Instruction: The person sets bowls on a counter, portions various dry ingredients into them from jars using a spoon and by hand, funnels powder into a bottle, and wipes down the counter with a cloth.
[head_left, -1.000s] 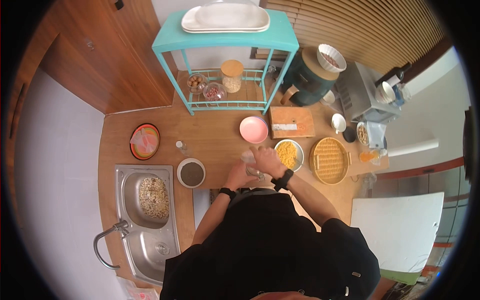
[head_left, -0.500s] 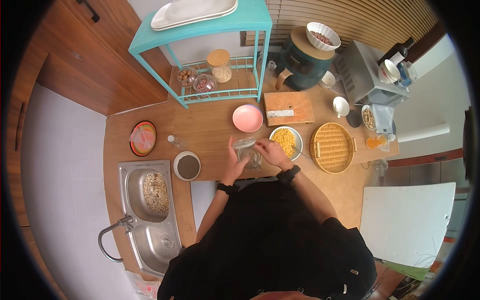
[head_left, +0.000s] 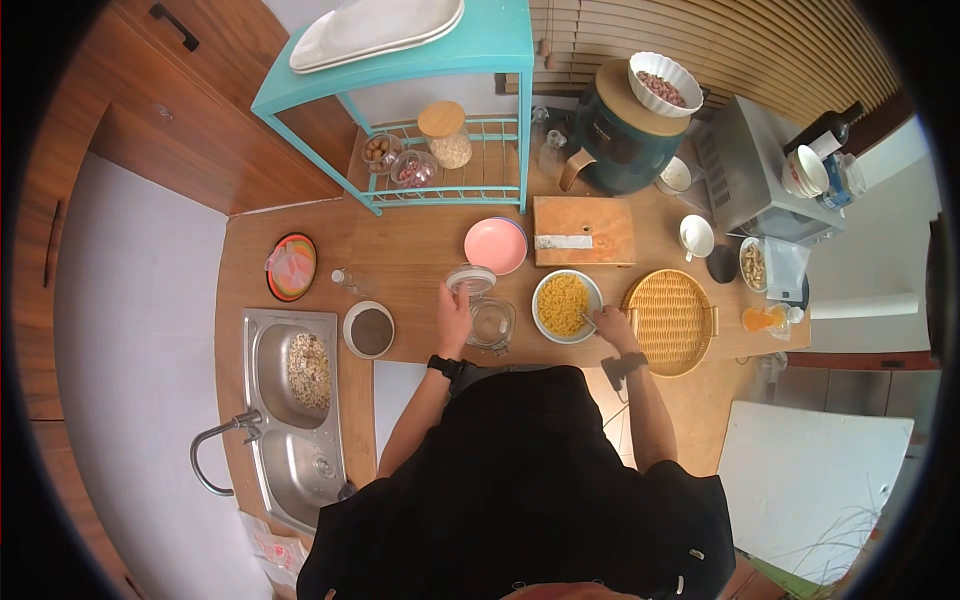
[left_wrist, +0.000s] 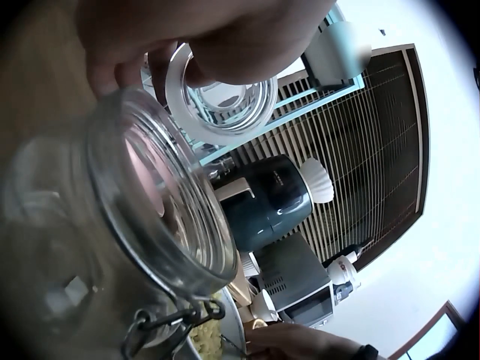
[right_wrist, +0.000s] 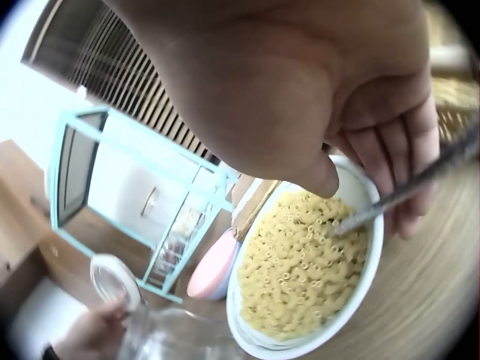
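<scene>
On the tabletop (head_left: 405, 250), the left hand (head_left: 455, 322) grips the glass lid (head_left: 472, 279), which is tilted up off the mouth of the clear glass jar (head_left: 491, 327). The right hand (head_left: 614, 328) is over the edge of the white bowl (right_wrist: 352, 181) of macaroni (right_wrist: 300, 270), its fingers loosely extended at the spoon handle (right_wrist: 420, 180), thumb apart from it. The jar stands just left of that bowl, near the pink bowl (head_left: 495, 246).
</scene>
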